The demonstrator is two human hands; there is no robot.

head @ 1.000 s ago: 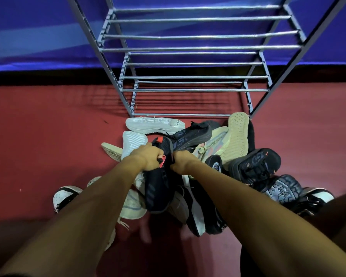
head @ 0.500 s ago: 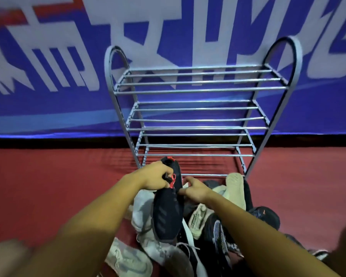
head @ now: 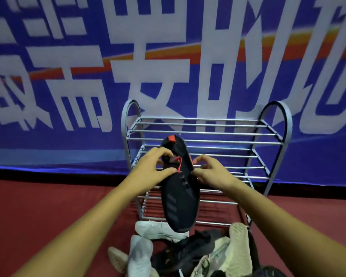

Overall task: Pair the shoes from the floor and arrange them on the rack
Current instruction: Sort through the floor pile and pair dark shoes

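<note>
I am holding the black knit sneaker (head: 180,204), with its red heel tab and red pull loop, up in the air in front of the silver metal tube rack (head: 228,141), toe hanging down. Three grey stripes are showing on its side. My left hand (head: 155,169) is pinching one side of the collar and my right hand (head: 211,172) is pinching the other. Below, a pile of white, black and cream shoes (head: 188,248) is lying on the dark red floor (head: 48,206). Behind the rack, a blue banner (head: 48,144) is showing large white Chinese characters, 而 and 安 among them.
</note>
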